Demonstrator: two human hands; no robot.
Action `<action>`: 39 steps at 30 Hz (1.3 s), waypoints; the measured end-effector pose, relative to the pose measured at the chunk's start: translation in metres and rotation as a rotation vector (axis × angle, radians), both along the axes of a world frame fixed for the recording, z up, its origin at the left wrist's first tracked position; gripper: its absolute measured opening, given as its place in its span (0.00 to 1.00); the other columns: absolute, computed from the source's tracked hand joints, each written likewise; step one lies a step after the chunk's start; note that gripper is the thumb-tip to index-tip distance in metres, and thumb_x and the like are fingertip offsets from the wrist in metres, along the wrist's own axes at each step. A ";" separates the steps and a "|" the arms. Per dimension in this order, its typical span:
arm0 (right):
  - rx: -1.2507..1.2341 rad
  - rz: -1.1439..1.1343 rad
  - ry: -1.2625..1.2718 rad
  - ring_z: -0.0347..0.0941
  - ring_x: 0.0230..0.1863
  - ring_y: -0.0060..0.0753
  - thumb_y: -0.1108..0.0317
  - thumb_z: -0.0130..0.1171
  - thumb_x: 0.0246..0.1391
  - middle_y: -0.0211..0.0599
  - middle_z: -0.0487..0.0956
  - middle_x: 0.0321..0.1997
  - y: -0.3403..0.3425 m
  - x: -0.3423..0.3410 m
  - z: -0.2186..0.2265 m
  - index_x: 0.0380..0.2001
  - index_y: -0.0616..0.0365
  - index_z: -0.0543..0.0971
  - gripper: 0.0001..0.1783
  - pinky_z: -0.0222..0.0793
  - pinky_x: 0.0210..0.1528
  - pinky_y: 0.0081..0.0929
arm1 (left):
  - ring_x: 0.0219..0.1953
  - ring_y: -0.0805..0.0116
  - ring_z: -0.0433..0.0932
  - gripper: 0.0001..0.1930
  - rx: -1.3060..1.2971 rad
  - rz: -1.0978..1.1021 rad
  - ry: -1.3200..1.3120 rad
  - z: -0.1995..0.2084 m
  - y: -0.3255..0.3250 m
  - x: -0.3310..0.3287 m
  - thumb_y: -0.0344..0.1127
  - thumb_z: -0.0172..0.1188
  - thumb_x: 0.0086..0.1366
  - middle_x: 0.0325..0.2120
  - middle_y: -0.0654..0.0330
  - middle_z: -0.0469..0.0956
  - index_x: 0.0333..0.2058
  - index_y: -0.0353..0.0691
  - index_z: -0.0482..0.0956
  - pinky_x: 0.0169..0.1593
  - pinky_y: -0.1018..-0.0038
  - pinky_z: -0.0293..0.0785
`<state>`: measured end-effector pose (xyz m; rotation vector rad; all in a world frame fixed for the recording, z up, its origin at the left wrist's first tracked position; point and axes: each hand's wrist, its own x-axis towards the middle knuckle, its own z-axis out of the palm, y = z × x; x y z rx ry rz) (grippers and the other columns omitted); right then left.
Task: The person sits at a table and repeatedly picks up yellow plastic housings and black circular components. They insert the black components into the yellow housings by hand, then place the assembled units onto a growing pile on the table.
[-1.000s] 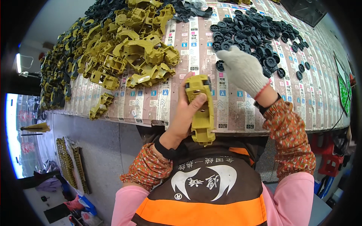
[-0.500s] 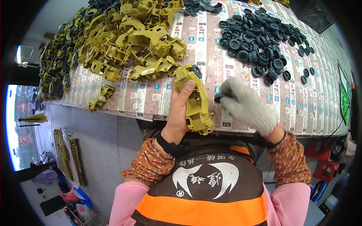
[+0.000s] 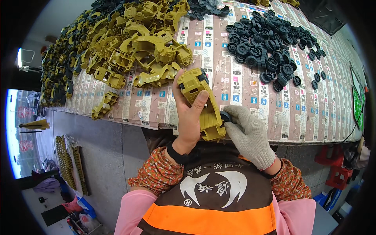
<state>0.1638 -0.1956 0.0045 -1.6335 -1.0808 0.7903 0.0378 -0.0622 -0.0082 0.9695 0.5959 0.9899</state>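
Note:
My bare left hand (image 3: 188, 113) is closed round a mustard-yellow plastic toy car body (image 3: 210, 111), its thumb pressed on the upper side. A black wheel (image 3: 204, 76) sits on the far end of the body. Between the thumb and fingers of my gloved right hand (image 3: 247, 135) is another small black wheel (image 3: 225, 116), held against the body's right side near its close end. Whether that wheel is seated on the body is hidden by the fingers.
A large heap of yellow car bodies (image 3: 150, 43) covers the left of the table (image 3: 219, 84). Loose black wheels (image 3: 260, 43) are piled at the far right. One yellow body (image 3: 105, 105) lies near the front edge. Red stools (image 3: 338, 176) stand below at the right.
My right hand has come left and nearer with the wheel, bringing it to the body's side. My left hand has turned the car body so more of its outer top shows.

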 end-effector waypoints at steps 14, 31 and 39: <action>0.083 0.083 -0.307 0.82 0.37 0.65 0.79 0.57 0.53 0.57 0.84 0.35 -0.013 -0.004 0.021 0.55 0.58 0.75 0.24 0.78 0.38 0.53 | 0.61 0.63 0.73 0.51 0.487 0.029 0.048 0.013 -0.024 0.005 0.27 0.70 0.66 0.65 0.54 0.67 0.78 0.44 0.44 0.64 0.66 0.73; -0.249 0.050 0.257 0.79 0.25 0.28 0.54 0.69 0.57 0.39 0.80 0.34 0.081 0.086 0.071 0.54 0.64 0.72 0.30 0.74 0.24 0.26 | 0.62 0.65 0.71 0.40 0.059 -0.084 -0.077 0.032 0.027 0.008 0.29 0.59 0.75 0.61 0.53 0.66 0.77 0.49 0.45 0.64 0.68 0.71; 0.003 -0.110 0.044 0.67 0.19 0.19 0.62 0.60 0.66 0.28 0.73 0.26 0.208 0.283 0.087 0.36 0.60 0.77 0.12 0.59 0.19 0.21 | 0.50 0.75 0.75 0.19 -0.046 0.049 0.172 0.010 0.055 -0.046 0.33 0.55 0.76 0.49 0.67 0.76 0.64 0.47 0.69 0.51 0.75 0.71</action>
